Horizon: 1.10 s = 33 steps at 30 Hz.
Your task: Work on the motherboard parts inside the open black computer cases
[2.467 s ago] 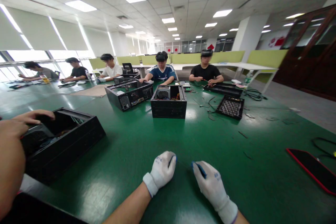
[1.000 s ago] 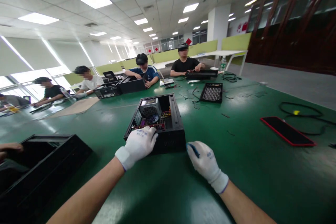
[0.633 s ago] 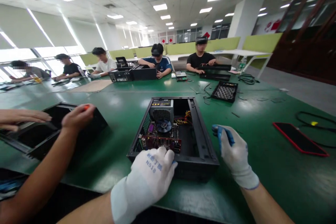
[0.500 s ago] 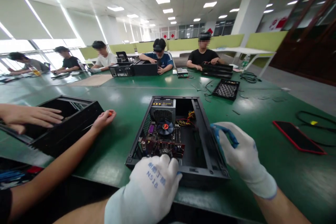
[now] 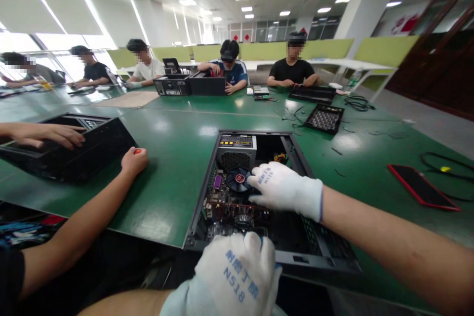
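Note:
In front of me lies an open black computer case [image 5: 285, 258], its near end at the table's edge. Inside it sit a cooling fan [image 5: 237, 181] with a red-marked hub, a power supply [image 5: 237, 145] behind the fan, and a graphics card [image 5: 231, 206] in front of it. My left hand [image 5: 237, 271], in a white work glove, is closed over the case's near edge; its fingertips are hidden. My gloved right hand [image 5: 283, 187] reaches over the case from the right. Its fingers are slightly apart at the fan's right side, and I see nothing held in them.
To the left, another person's hands [image 5: 52, 136] are at a second black case [image 5: 85, 153]. A red-edged black panel [image 5: 422, 186] and a cable [image 5: 440, 158] lie on the right. Several people work across the green table [image 5: 174, 158], near a black part with a patterned inside [image 5: 325, 119].
My right hand has left the case's right side and moved left over its inside to the fan. The case appears slightly turned. The neighbour's hand on the left has shifted.

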Tool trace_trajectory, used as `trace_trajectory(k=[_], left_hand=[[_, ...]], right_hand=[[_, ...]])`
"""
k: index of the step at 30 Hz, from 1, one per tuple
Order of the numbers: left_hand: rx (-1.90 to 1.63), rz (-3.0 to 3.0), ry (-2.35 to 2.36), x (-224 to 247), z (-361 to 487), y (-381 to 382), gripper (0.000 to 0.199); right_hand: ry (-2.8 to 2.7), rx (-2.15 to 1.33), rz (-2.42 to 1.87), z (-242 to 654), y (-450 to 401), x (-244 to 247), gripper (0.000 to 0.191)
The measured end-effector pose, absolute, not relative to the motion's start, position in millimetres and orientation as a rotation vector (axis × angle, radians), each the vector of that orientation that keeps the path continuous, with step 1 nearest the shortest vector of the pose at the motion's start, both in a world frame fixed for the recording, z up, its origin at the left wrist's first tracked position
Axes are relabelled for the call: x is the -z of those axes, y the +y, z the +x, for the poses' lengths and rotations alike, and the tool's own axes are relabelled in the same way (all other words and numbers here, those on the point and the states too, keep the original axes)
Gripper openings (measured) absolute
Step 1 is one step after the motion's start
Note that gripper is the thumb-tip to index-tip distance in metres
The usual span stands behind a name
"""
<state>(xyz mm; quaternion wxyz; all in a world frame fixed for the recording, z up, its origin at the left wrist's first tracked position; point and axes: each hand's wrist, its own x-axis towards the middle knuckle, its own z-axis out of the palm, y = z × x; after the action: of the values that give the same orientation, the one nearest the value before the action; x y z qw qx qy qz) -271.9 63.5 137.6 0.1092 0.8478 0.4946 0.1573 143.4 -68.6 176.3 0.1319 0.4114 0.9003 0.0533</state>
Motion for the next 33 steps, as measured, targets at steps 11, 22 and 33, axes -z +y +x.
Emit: trace_trajectory(k=[11,22,33], left_hand=[[-0.201,2.423,1.525,-109.5,-303.2,79.5,0.043],[-0.234,2.373,1.554,-118.7,-299.1,75.1,0.032],[-0.112,2.499,1.355,-158.0,-243.8,40.6,0.048]], right_hand=[[2.485,-0.115,0.956,111.2,-43.9,-163.4,0.022],[2.341,-0.236,1.349,157.2,-48.4,-189.3,0.023],[2.253,-0.273,1.479,155.5,-9.5,-168.6,0.027]])
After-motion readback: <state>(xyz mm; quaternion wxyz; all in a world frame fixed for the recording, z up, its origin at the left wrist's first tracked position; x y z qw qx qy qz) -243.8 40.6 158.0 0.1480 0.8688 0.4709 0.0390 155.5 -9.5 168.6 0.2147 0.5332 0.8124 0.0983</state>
